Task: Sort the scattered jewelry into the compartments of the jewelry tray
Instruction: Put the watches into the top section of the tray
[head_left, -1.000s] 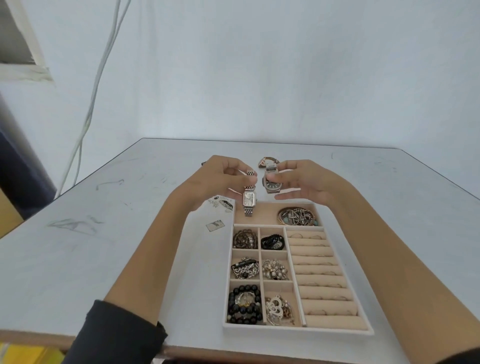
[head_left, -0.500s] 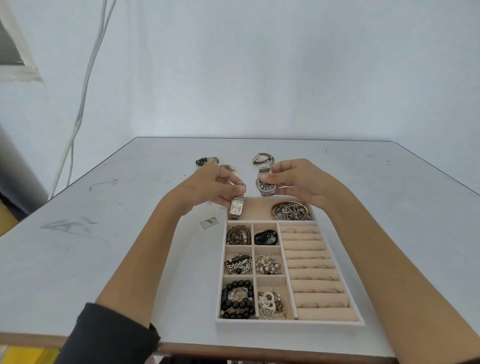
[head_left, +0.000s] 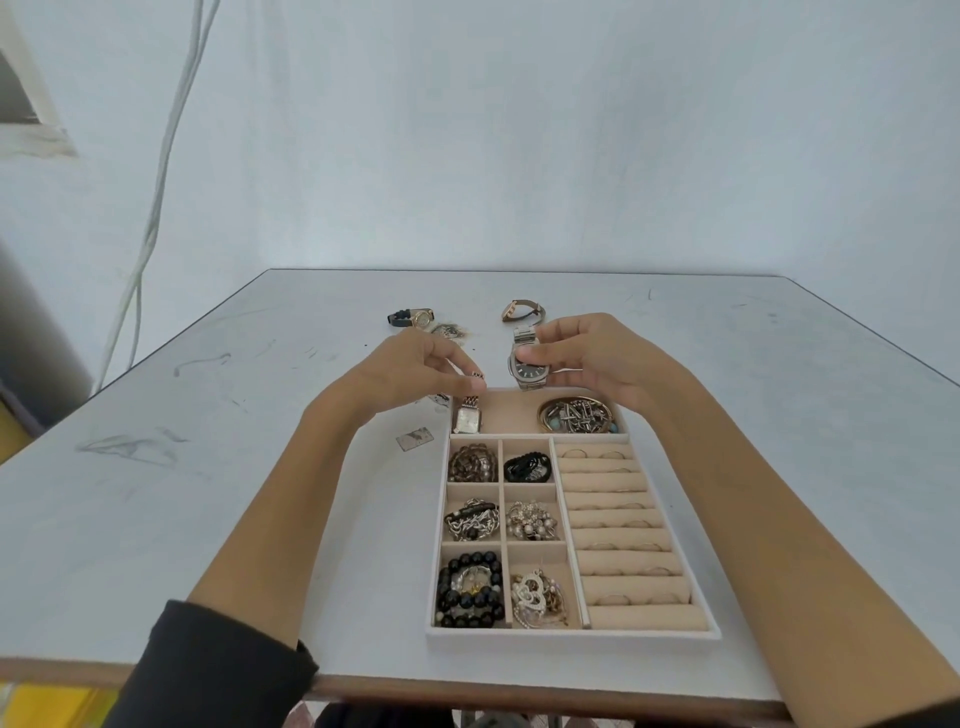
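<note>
A beige jewelry tray (head_left: 571, 636) lies near the table's front edge, with bracelets and necklaces in its left squares and rings in the roll slots on the right. My left hand (head_left: 421, 371) pinches the band of a square-faced silver watch (head_left: 467, 418), whose face lies in the left end of the tray's wide top compartment. My right hand (head_left: 592, 358) grips a dark-dialled steel watch (head_left: 529, 371) just above the tray's far rim. A pile of bangles (head_left: 577, 415) fills the right end of that compartment.
Beyond the tray on the grey table lie a black-strap watch (head_left: 412, 317), a brown-strap watch (head_left: 523, 310) and a small heap of chain (head_left: 448, 331). A small flat metal tag (head_left: 414, 438) sits left of the tray. White cables (head_left: 156, 197) hang down the wall at left.
Both hands came down toward the tray. The square-faced watch went from hanging above the top compartment to lying in its left end; the steel watch dropped closer to the far rim.
</note>
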